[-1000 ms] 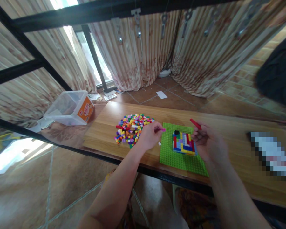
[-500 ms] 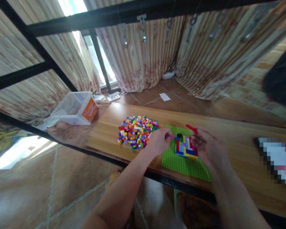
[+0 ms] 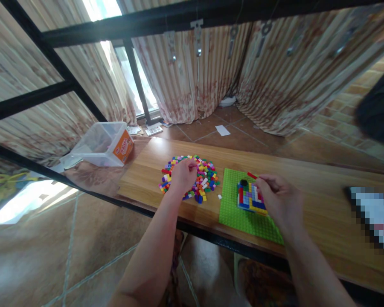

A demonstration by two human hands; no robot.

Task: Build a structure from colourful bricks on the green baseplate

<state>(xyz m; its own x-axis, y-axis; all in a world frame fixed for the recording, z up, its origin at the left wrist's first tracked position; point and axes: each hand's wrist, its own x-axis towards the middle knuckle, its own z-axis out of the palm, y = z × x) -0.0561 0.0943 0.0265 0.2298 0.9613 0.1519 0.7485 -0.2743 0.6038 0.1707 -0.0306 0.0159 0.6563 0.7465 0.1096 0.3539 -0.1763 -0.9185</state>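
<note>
Covering part of the brick pile (image 3: 208, 174), the left hand (image 3: 184, 175) has its thumb and fingertips drawn close together; whether a brick is between them cannot be told. Loose bricks of many colours lie around it on the wooden table (image 3: 141, 179). One white brick (image 3: 219, 197) sits apart, between the pile and the green baseplate (image 3: 228, 209).

On the baseplate rests the model (image 3: 248, 200), a low block of red, blue, yellow and pale bricks, with a black piece (image 3: 243, 182) at its far left corner. Curled over the model's right side, the right hand (image 3: 277, 196) grips a red strip (image 3: 251, 175), one end poking out past the fingers toward the far left. Its thumb and fingertips are at the model's top, but whether they touch it is unclear.

Left of the table stands a clear bin (image 3: 99, 159) with an orange label (image 3: 124, 147). Beyond the table hang striped curtains (image 3: 192, 85), and a white paper (image 3: 223, 130) lies on the tiled floor.
</note>
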